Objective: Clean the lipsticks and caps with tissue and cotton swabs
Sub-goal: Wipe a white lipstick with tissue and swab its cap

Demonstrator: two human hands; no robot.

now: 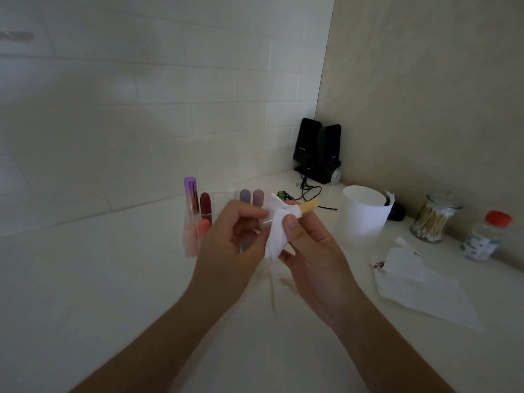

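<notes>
My left hand [232,239] grips the pale base of a lipstick whose tan-orange tip [309,207] points right. A white tissue [276,231] is wrapped round the lipstick's middle, and my right hand [309,251] pinches that tissue with thumb and fingers. Both hands are held above the white counter [113,279]. Behind them, a clear organizer holds several lipsticks: a purple one [191,195], a dark red one [205,205], pink and coral ones [197,231], and two grey-lilac ones [251,197]. A used cotton swab [272,290] lies on the counter under my hands.
A white paper cup [364,215] stands to the right. Further right are a glass jar of cotton swabs [432,219] and a red-capped bottle [485,236]. Stained tissues [419,282] lie at right. Black speakers [317,150] with a cable sit in the corner.
</notes>
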